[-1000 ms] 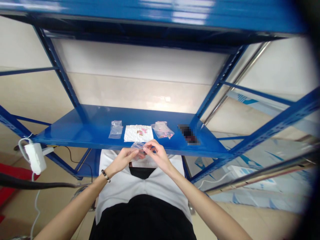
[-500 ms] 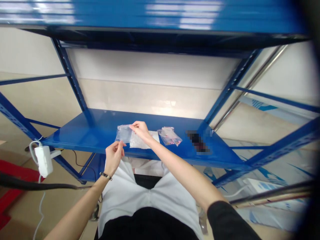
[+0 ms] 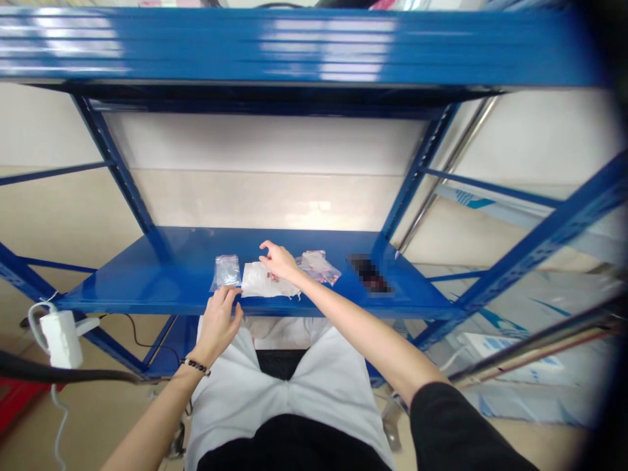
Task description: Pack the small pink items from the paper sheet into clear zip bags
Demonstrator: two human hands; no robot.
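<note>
My right hand [image 3: 279, 260] hovers over a white sheet [image 3: 255, 280], thumb and fingers apart and nothing held between them. Beneath it, a few small reddish bits [image 3: 273, 277] lie on the sheet, too small to name and partly covered by the hand. My left hand [image 3: 222, 315] is at the shelf's front edge with its fingers spread, close to a clear zip bag [image 3: 227, 271] that lies flat left of the sheet. Right of the sheet rest clear bags [image 3: 320, 267] with small coloured pieces inside.
The blue shelf [image 3: 181, 252] has uprights on both sides and another blue shelf board [image 3: 196, 49] above. A blurred-out dark object [image 3: 370, 275] lies at the right. A white power strip [image 3: 61, 339] hangs by the left front post.
Both hands have let go of the clear bag, which now lies on the shelf. My right hand has moved over the sheet. The camera view has shifted, showing more of the upper shelf.
</note>
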